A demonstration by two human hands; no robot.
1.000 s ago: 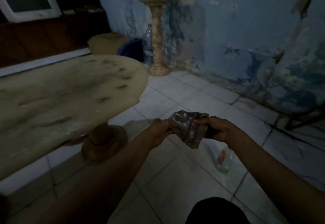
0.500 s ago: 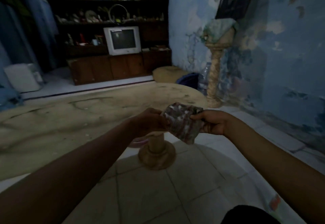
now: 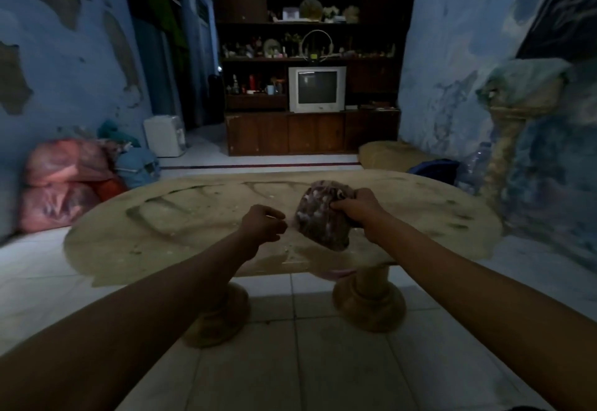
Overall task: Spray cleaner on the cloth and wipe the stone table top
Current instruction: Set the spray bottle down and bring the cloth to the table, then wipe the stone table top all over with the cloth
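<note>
The oval beige stone table top [image 3: 181,216] stretches across the middle of the view on two round pedestals. A dark reddish patterned cloth [image 3: 319,216], bunched up, hangs over the table's near half, and my right hand [image 3: 357,208] grips it from the right. My left hand [image 3: 263,222] hovers just left of the cloth with fingers loosely curled, holding nothing. No spray bottle is visible.
Pedestal bases [image 3: 368,304] stand on the white tiled floor in front of me. Red sacks [image 3: 61,181] lie at the left wall. A stone column [image 3: 507,158] and a plastic bottle [image 3: 473,165] stand at the right. A dark cabinet with a TV [image 3: 316,89] fills the back.
My view has swung left, from the floor and table end to the whole table. The left hand has let go of the cloth; only the right hand holds it, over the table top.
</note>
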